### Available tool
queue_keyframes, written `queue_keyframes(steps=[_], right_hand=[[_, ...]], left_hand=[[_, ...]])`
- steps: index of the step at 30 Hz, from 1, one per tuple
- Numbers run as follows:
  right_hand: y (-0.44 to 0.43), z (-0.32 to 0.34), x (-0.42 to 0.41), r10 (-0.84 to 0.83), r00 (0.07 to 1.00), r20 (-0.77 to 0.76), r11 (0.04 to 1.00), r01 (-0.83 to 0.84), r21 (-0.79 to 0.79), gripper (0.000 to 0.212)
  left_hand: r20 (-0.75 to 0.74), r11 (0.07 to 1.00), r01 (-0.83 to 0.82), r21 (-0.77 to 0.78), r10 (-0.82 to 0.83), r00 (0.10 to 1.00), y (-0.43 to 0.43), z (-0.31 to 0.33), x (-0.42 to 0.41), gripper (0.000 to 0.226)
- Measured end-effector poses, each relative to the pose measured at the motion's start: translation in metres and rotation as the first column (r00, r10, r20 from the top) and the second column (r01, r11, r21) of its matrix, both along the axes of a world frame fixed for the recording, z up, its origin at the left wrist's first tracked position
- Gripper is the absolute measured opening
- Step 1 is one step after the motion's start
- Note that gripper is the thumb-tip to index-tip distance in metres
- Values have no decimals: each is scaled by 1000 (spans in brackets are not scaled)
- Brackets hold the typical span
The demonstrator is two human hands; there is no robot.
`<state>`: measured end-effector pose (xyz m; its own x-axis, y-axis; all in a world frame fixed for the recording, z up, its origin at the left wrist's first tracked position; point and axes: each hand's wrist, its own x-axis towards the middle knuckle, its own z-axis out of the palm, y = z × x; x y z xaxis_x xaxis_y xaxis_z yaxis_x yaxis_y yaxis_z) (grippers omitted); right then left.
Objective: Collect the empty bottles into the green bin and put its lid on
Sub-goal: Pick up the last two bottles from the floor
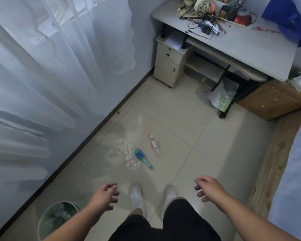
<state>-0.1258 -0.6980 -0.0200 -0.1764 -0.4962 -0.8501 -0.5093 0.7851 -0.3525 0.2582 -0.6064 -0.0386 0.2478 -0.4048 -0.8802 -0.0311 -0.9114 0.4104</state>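
Seen from above, a person stands on a pale tiled floor (pixel 207 136) with both arms held out in front.

At far left a sheer white curtain (pixel 50 75) hangs down to the dark skirting board. In the lower left corner, close to the wall, stands the green bin (pixel 42 221) (a round one with a pale rim). It is open, with no lid on it, and holds crumpled clear plastic, probably bottles; a count is not possible.

The left hand (pixel 104 197) hovers over the floor just right of the bin, fingers loosely spread, holding nothing.

Ahead of the feet, in the middle of the floor, lie the bottles. A crushed clear bottle (pixel 131 160) touches a blue-green bottle (pixel 142 158) with a blue label, cap pointing toward the person. A little to the right, apart from them, lies a clear bottle (pixel 155 145) with a red and white label. That makes three clearly seen; faint clear shapes to their left may be more.

Two white shoes (pixel 137 197) stand side by side on open tile.

The right hand (pixel 208 188) is also empty, fingers curled but apart.

At upper right a cluttered tabletop (pixel 250 46) sits against the wall, and a wooden bed frame (pixel 274 162) borders the floor's right edge.
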Motion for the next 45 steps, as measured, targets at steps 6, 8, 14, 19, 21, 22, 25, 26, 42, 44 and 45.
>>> queue_keyframes(steps=[6,8,14,19,21,22,25,26,42,44,45], right_hand=[[-97,-25,2,124,992,35,992,-125,32,19],[-134,-39,-1,200,978,55,978,-202,50,20],[-244,-72,-7,462,882,95,878,-470,91,21],[-315,-96,6,575,816,56,808,-578,118,16],[-333,-111,20,596,802,38,794,-595,124,15],[-340,-123,28,616,788,27,780,-614,123,14],[-356,-173,57,672,741,-2,736,-667,118,13],[-359,-194,67,690,724,-10,720,-684,120,13],[-326,-643,136,780,615,-116,624,-752,211,39],[-316,-680,133,738,659,-145,674,-706,218,49],[-312,-694,132,719,678,-154,693,-685,224,59]], left_hand=[[0,992,-121,33,121,993,-44,-14,-27,27],[9,980,-195,42,194,981,-59,-20,-43,26],[19,904,-418,89,418,908,-98,-39,-106,23],[-30,834,-535,135,544,839,-129,-64,-146,21],[-24,807,-567,166,578,816,-141,-78,-152,22],[-17,792,-584,180,596,803,-146,-90,-153,23],[-8,749,-627,214,643,766,-161,-141,-150,24],[-5,738,-638,222,655,756,-167,-164,-146,23],[192,825,-525,209,492,849,-214,-606,-115,31],[250,851,-486,196,436,864,-216,-647,-109,64],[275,860,-471,195,413,868,-218,-662,-105,76]])
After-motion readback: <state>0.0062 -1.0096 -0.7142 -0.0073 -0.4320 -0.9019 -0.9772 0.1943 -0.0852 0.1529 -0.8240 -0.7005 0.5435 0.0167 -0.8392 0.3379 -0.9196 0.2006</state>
